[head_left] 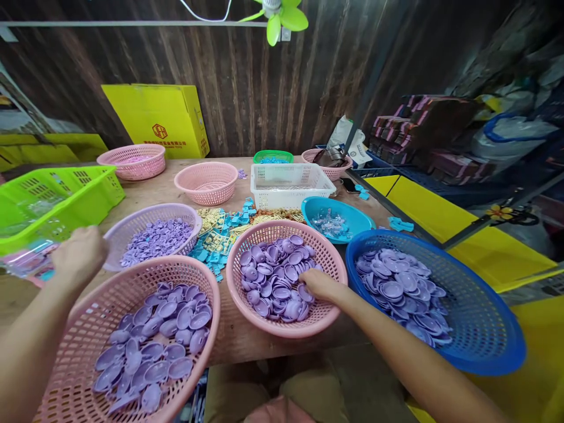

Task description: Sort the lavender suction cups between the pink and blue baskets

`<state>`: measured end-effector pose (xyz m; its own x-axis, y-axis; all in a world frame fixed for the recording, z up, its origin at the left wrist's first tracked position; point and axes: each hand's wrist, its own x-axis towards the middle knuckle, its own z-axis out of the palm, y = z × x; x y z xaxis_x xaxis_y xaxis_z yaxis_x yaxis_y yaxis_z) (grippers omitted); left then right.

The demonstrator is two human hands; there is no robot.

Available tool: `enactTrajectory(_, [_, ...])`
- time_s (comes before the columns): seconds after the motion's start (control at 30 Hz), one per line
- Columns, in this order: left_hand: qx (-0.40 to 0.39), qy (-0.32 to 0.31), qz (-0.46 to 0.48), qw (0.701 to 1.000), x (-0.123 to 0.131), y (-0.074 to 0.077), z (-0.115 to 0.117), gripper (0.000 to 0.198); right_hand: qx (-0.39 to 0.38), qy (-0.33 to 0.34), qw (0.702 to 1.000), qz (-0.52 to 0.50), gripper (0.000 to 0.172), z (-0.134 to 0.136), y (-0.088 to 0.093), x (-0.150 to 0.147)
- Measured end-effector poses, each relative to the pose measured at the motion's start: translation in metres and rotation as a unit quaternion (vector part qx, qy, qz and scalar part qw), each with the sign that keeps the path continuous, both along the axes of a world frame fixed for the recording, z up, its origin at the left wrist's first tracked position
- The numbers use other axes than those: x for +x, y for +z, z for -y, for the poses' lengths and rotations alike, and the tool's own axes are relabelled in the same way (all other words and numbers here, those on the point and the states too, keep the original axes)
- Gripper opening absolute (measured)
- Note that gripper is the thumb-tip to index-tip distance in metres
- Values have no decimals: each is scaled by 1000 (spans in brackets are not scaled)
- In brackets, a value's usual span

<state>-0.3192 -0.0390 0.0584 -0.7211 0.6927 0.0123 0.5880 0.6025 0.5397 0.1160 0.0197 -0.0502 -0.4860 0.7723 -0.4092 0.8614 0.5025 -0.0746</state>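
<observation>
Green crate (88,197) set beyond left hand (81,254). Packet (30,261) seen just beside left hand; fingers curled, but whether packet is gripped cannot be told. Large pink basket (74,343), part filled with purple cups (154,343), set nearer body than left hand. Lilac basket (115,241) of purple bits (161,238) set right of left hand. Small pink basket (286,331) entered by right hand (315,285); more cups (275,276) touched by bent fingers, grip hidden. Blue basket (480,311), also cup-laden, placed right of right hand.
</observation>
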Motion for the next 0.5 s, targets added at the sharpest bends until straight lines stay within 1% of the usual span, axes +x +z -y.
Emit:
enactTrajectory(0.03, [-11, -52, -109, 993, 19, 1, -8, 9, 9, -5, 1000, -7, 32, -2, 0, 1])
enactTrajectory(0.07, [11, -123, -148, 981, 41, 0, -17, 11, 18, -14, 1000, -18, 32, -3, 0, 2])
enactTrajectory(0.1, [51, -205, -144, 967, 65, -4, -26, 14, 27, -28, 999, -30, 32, -5, 1, 3])
enactTrajectory(0.13, [71, -292, -103, 948, 91, -11, -34, 15, 35, -46, 997, -43, 31, -8, 2, 4])
enactTrajectory(0.17, [79, -362, -56, 927, 117, -21, -42, 15, 45, -68, 995, -56, 30, -10, 3, 6])
enactTrajectory(0.2, [77, -438, -9, 896, 143, -32, -49, 17, 54, -93, 992, -66, 29, -12, 5, 7])
enactTrajectory(0.23, [80, -506, 20, 859, 168, -44, -55, 18, 61, -114, 989, -72, 29, -14, 7, 9])
enactTrajectory(0.27, [75, -567, 28, 820, 191, -56, -61, 18, 68, -129, 987, -75, 29, -17, 9, 11])
enactTrajectory(0.33, [48, -649, 6, 759, 231, -78, -70, 17, 77, -146, 983, -75, 29, -21, 14, 15])
enactTrajectory(0.37, [26, -673, -10, 739, 247, -87, -73, 18, 80, -150, 983, -74, 29, -23, 16, 17])
enactTrajectory(0.43, [-14, -695, -33, 718, 273, -101, -80, 22, 84, -160, 981, -69, 29, -26, 19, 19])
enactTrajectory(0.5, [-39, -701, -41, 711, 291, -110, -85, 23, 86, -169, 980, -62, 29, -30, 19, 19])
